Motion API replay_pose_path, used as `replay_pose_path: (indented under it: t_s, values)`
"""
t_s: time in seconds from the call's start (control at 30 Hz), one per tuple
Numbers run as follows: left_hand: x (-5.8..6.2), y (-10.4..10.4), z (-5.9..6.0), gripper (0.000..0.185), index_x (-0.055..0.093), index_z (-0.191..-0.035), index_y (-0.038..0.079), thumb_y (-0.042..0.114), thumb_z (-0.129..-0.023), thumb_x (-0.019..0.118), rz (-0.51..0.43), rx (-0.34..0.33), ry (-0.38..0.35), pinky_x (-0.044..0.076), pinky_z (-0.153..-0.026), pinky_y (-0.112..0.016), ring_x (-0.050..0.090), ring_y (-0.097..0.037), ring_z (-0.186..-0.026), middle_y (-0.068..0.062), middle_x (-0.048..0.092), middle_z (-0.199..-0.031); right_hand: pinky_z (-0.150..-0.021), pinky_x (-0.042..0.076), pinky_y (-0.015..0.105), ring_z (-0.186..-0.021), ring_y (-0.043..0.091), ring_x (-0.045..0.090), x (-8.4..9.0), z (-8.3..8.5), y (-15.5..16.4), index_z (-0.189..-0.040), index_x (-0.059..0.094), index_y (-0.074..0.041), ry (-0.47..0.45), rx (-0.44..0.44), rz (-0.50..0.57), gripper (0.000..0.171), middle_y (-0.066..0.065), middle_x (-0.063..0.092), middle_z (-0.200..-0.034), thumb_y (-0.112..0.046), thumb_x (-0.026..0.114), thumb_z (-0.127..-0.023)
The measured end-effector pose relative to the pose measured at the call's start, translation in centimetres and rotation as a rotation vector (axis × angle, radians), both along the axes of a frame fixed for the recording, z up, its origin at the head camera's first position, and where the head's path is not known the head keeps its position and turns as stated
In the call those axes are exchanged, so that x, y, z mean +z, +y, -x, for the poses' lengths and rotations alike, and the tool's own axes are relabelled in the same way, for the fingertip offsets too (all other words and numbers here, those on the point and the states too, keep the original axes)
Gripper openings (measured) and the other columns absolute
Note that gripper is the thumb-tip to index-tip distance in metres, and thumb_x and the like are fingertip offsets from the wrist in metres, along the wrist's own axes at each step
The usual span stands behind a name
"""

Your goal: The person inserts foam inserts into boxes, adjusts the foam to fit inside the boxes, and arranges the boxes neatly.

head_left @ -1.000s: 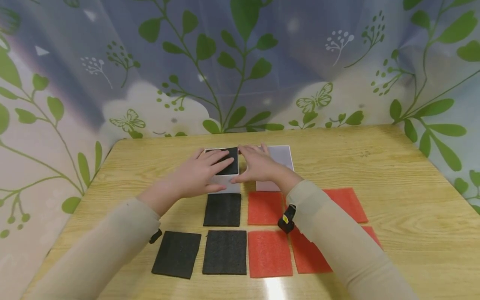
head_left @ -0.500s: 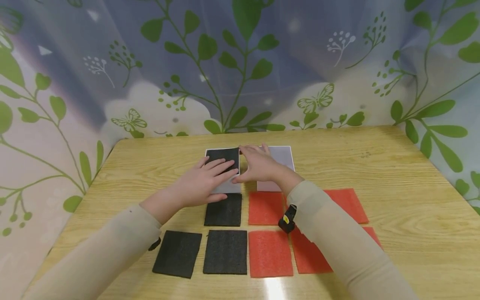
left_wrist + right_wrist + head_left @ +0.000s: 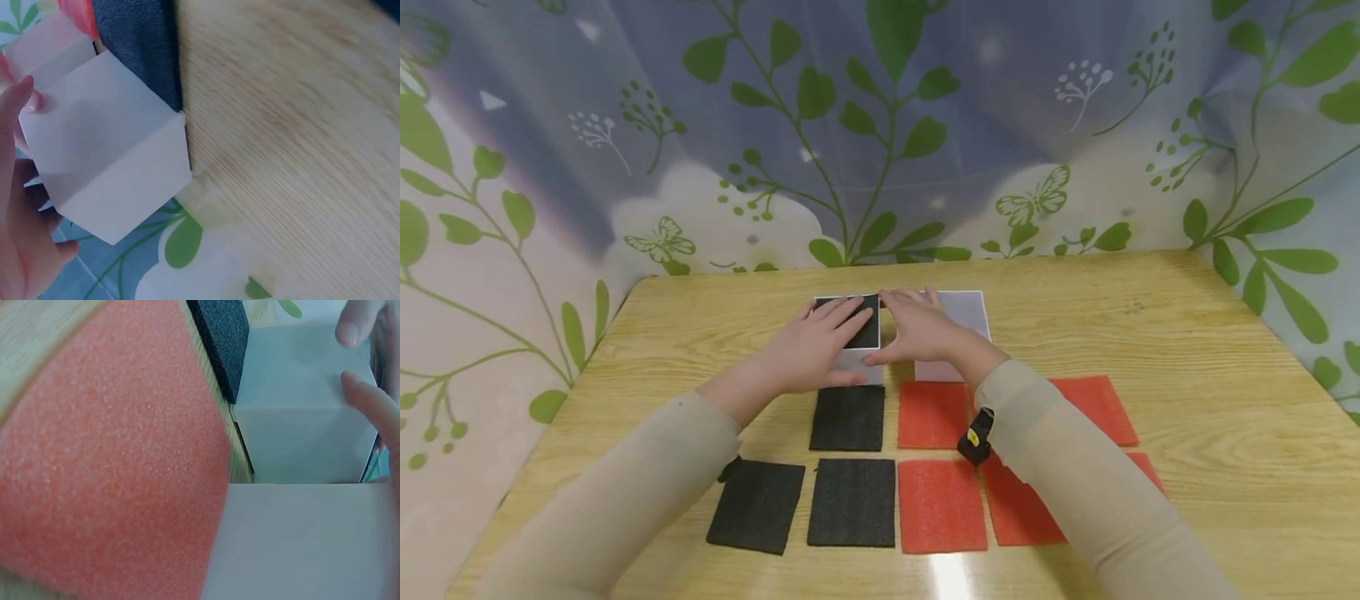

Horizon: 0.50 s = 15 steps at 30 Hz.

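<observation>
In the head view, a white box (image 3: pixel 859 362) stands at the table's middle, a black foam square (image 3: pixel 871 335) lying at its open top. My left hand (image 3: pixel 811 350) rests over that square with straight, spread fingers, its thumb by the box front. My right hand (image 3: pixel 921 329) holds the box at its right side, thumb at the front corner and fingers toward the back. Across the front face in the right wrist view lies the right thumb (image 3: pixel 369 399). In the left wrist view, the left hand (image 3: pixel 28 250) is beside the box (image 3: pixel 106 125).
A second white box (image 3: pixel 964 313) stands to the right, partly behind my right hand. Nearer lie several black foam squares (image 3: pixel 852 503) on the left and several red foam squares (image 3: pixel 942 507) on the right, some under the right sleeve. A patterned curtain (image 3: pixel 880 150) hangs behind the table.
My left hand slid toward the near side, uncovering more of the black square, then moved back up over it. The right hand keeps its place on the box.
</observation>
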<state>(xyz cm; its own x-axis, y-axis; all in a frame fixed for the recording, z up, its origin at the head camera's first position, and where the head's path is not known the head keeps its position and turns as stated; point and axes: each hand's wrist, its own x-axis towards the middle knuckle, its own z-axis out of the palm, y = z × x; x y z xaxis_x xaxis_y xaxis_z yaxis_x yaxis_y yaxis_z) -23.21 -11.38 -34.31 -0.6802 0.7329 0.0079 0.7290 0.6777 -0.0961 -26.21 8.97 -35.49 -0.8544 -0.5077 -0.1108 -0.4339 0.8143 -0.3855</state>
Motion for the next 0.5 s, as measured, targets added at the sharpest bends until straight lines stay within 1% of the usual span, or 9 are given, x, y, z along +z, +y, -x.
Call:
replay_pose_path:
  t_s: [0.2,0.37,0.5]
  values:
    - [-0.1,0.9,1.0,0.090,0.019,-0.150,0.008,0.064,-0.086,0.048,0.044,0.025,-0.029,0.021,-0.105,-0.058,0.018,-0.028,-0.139,-0.011,0.018,-0.153,-0.108,-0.008,0.052,-0.139,0.026,0.014,-0.1,-0.1,0.1,-0.149,0.016,-0.003,0.008,0.013,-0.005,0.107,0.009,0.024,-0.152,-0.061,0.067,-0.074]
    - [-0.4,1.0,1.5,0.090,0.017,-0.150,0.010,0.065,-0.086,0.047,0.035,0.052,-0.059,0.019,-0.106,-0.057,0.016,-0.027,-0.140,-0.008,0.017,-0.154,-0.108,-0.007,0.053,-0.139,0.027,0.014,0.0,-0.1,0.1,-0.149,0.016,-0.003,0.019,0.018,-0.010,0.106,0.010,0.024,-0.151,-0.060,0.067,-0.075]
    - [-0.5,1.0,1.6,0.090,0.015,-0.151,0.011,0.066,-0.086,0.046,0.030,0.047,-0.055,0.018,-0.106,-0.057,0.014,-0.027,-0.140,-0.008,0.015,-0.155,-0.108,-0.008,0.052,-0.139,0.026,0.014,0.1,-0.1,0.1,-0.149,0.016,-0.003,0.015,0.010,-0.018,0.106,0.010,0.024,-0.151,-0.060,0.067,-0.075]
